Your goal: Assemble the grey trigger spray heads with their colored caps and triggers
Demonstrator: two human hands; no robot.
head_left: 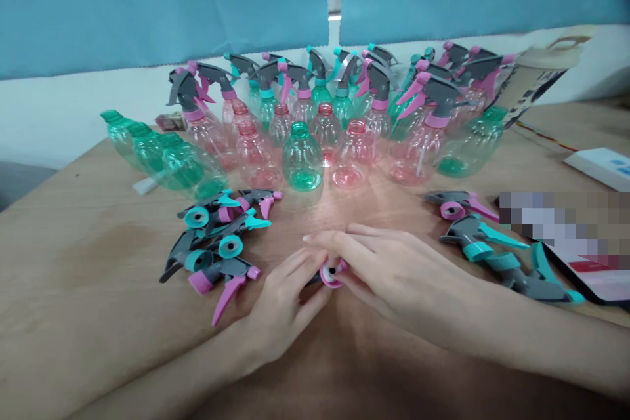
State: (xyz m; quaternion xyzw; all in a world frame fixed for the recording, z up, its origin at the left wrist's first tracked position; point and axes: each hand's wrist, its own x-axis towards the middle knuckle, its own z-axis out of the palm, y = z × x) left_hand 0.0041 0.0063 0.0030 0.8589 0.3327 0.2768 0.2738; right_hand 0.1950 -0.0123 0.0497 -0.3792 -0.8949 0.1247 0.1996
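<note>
Between both hands, low over the near middle of the table, is a trigger spray head whose pink collar (pixel 331 283) faces me; the hands hide most of its body. My left hand (pixel 281 298) is closed on it from the left, thumb and fingers around its grey part. Coming from the right, my right hand (pixel 388 266) has its fingers bent over the collar and pressed against it. Loose spray heads with pink or teal parts lie left of my left hand, among them a pink one (pixel 231 277). More lie to the right, including a teal one (pixel 475 236).
Open pink bottles (pixel 256 161) and a green bottle (pixel 302 161) stand ahead. Behind them are several bottles with spray heads fitted. Green bottles (pixel 182 161) stand at the left. A phone (pixel 598 275), a white box (pixel 600 167) and a lidded cup (pixel 531 79) are on the right.
</note>
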